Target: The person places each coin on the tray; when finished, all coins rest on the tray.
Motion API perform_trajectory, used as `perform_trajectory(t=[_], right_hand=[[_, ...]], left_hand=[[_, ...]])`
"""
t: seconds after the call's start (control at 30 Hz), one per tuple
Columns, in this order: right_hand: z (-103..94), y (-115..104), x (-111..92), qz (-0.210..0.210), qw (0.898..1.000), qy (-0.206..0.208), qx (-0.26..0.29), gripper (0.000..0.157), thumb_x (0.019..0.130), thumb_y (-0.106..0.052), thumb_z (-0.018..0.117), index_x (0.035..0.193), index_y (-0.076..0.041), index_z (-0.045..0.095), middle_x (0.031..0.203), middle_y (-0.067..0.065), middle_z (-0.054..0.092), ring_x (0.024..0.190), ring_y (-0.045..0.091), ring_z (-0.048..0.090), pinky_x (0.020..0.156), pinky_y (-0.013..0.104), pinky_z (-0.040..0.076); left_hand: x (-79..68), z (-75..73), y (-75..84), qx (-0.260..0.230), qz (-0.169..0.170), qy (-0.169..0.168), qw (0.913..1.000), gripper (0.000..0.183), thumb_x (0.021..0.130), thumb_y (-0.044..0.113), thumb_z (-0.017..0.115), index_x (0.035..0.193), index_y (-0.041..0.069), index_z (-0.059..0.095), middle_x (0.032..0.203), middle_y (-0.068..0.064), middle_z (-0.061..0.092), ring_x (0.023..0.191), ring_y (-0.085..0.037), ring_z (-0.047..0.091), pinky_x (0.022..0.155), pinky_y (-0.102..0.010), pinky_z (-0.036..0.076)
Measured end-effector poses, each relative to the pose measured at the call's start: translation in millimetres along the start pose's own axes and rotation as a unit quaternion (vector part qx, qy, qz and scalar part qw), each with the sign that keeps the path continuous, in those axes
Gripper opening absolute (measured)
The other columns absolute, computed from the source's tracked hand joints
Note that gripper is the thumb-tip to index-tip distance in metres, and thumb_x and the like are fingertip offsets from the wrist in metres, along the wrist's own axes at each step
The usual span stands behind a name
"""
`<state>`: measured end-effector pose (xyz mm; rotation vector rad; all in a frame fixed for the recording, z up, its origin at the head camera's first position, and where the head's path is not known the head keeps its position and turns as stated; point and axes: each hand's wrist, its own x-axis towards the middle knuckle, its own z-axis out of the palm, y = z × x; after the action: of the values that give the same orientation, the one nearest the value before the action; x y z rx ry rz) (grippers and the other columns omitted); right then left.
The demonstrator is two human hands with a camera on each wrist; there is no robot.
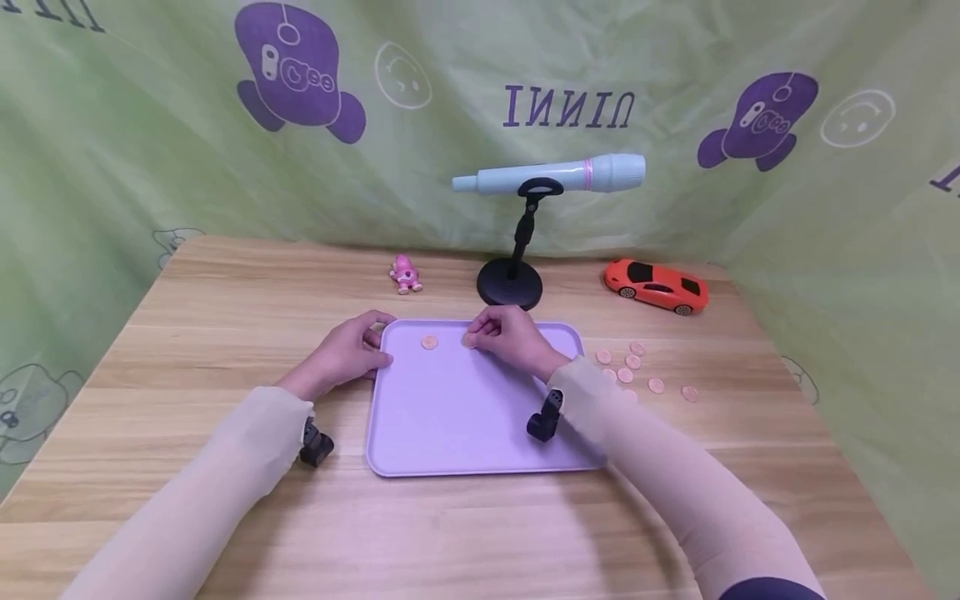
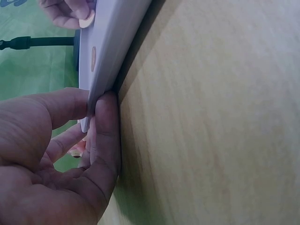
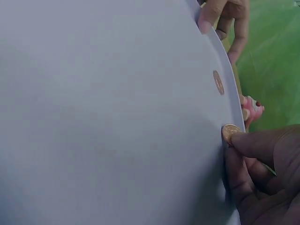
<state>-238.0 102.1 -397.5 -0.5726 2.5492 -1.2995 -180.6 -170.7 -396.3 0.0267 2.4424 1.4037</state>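
Note:
A lilac rectangular tray (image 1: 450, 408) lies on the wooden table. My left hand (image 1: 345, 354) grips its left rim near the far corner; in the left wrist view the thumb is over the edge and fingers are below and outside it. Inside the tray's far side, my right hand (image 1: 513, 337) pinches a copper-coloured coin (image 3: 229, 132) between thumb and fingers, low against the tray floor. Another such coin (image 1: 429, 342) lies flat in the tray, left of the pinched one and close to the far rim.
Several loose coins (image 1: 625, 375) lie right of the tray, some partly behind my right sleeve. Along the table's back stand a pink figurine (image 1: 405, 273), a light blue microphone (image 1: 551, 177) on a black stand (image 1: 510, 283), and an orange toy car (image 1: 656, 286). Green cloth (image 1: 442, 217) hangs behind.

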Motion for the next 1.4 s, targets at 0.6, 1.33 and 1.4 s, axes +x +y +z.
perform_trajectory(t=[0.6, 1.33, 1.4], right_hand=[[11.8, -8.5, 8.3, -0.021, 0.996, -0.006, -0.086, 0.01, 0.093, -0.005, 0.075, 0.1, 0.001, 0.077, 0.094, 0.014, 0.078, 0.085, 0.017, 0.071, 0.078, 0.022, 0.059], [0.8, -4.6, 0.3, -0.028, 0.997, -0.008, -0.073, 0.011, 0.094, -0.006, 0.075, 0.102, 0.0, 0.078, 0.099, 0.014, 0.078, 0.087, 0.017, 0.07, 0.081, 0.023, 0.058], [-5.9, -2.3, -3.4, -0.028, 0.997, -0.005, -0.069, 0.011, 0.095, -0.006, 0.073, 0.104, 0.0, 0.078, 0.1, 0.014, 0.077, 0.09, 0.019, 0.07, 0.085, 0.027, 0.059]], left_hand=[[1.1, -1.2, -0.2, 0.009, 0.005, -0.001, 0.9999, 0.059, 0.095, -0.002, 0.067, 0.15, 0.001, 0.046, 0.111, -0.021, 0.06, 0.083, -0.02, 0.065, 0.069, -0.027, 0.063], [0.6, 0.3, -0.1, 0.011, 0.0, 0.002, 0.9999, 0.059, 0.096, -0.002, 0.067, 0.15, 0.002, 0.046, 0.114, -0.022, 0.059, 0.085, -0.021, 0.065, 0.07, -0.026, 0.063], [0.7, 0.1, 0.1, 0.012, 0.004, 0.003, 0.9999, 0.059, 0.095, -0.001, 0.067, 0.151, 0.002, 0.046, 0.114, -0.023, 0.059, 0.085, -0.021, 0.065, 0.07, -0.026, 0.063]])
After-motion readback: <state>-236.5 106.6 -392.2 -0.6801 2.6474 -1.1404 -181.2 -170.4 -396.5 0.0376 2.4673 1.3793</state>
